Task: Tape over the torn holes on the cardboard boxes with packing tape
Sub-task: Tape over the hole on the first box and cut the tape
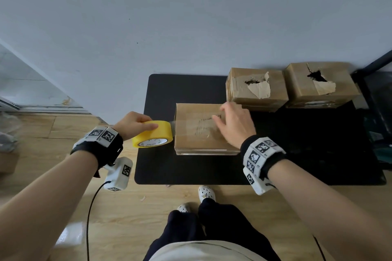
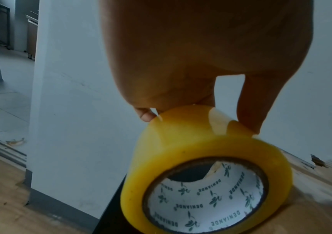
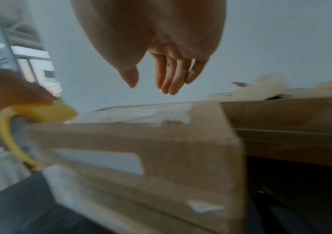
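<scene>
Left hand (image 1: 133, 123) gripping yellow packing-tape roll (image 1: 153, 134), thumb over its rim. Right hand (image 1: 234, 124), fingers (image 3: 169, 79) straight and together, above taped brown cardboard box (image 1: 201, 129).

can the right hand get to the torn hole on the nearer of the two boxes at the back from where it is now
Probably yes. The right hand is open over the front box, holding nothing, and the torn box stands just beyond its fingertips with the hole facing up. Nothing lies between them.
</scene>
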A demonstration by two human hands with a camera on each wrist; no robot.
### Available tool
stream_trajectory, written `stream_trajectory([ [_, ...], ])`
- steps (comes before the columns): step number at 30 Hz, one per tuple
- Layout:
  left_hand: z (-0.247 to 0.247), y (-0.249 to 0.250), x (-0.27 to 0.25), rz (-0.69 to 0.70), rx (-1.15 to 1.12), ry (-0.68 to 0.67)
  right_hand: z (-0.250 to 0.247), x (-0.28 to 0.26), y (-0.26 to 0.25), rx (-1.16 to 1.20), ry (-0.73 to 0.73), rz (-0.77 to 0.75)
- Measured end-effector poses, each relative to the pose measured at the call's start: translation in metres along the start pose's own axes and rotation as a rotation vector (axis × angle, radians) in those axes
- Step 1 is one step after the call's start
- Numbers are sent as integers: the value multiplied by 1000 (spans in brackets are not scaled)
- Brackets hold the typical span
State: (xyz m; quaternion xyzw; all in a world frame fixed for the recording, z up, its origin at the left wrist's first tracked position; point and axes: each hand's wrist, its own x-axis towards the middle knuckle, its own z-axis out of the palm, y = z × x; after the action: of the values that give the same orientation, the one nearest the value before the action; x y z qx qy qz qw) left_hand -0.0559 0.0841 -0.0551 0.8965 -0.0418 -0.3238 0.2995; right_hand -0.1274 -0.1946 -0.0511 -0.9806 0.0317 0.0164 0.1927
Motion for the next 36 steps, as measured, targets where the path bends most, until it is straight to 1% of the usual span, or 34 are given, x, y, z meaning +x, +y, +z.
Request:
stream_trajectory([
  [1,0,0,0,3,0,0,8,-2,-9,-4,-23,-112],
  [3,0,1,0,8,11,0,27,-6,-29,-68,-183,-304],
  [5,0,1,1,3,15,-1,48,-8,-44,-168,-323,-414],
  [6,1,1,1,-5,11,-1,57,-9,-48,-210,-354,-427],
  [9,3,1,0,-37,-27,16,72,-8,-43,-275,-378,-378],
  [11,4,2,0,-39,-36,24,72,-10,-32,-286,-357,-336],
  [17,2,1,4,-54,-48,26,51,-19,8,-273,-331,-172],
  [20,4,0,5,-49,-81,16,44,-25,26,-275,-303,-94],
  [22,6,-1,5,-54,-97,12,40,-27,30,-263,-262,-29],
  [23,8,-1,5,-55,-105,12,37,-26,26,-235,-226,-15],
  [24,9,-1,4,-56,-111,13,34,-24,19,-191,-196,-34],
  [25,9,-1,4,-54,-116,14,30,-20,9,-144,-192,-85],
  [26,10,-2,4,-52,-122,14,28,-14,-4,-109,-225,-153],
  [28,9,-3,4,-43,-136,13,27,0,-34,-75,-364,-260],
  [30,8,-3,3,-32,-138,8,30,16,-59,-105,-494,-282],
  [31,7,-4,3,-26,-136,7,32,24,-67,-156,-536,-292],
  [33,6,-6,2,-17,-126,-2,37,36,-77,-297,-590,-311],
  [36,3,-8,-1,8,-112,-27,40,47,-87,-426,-654,-277],
])
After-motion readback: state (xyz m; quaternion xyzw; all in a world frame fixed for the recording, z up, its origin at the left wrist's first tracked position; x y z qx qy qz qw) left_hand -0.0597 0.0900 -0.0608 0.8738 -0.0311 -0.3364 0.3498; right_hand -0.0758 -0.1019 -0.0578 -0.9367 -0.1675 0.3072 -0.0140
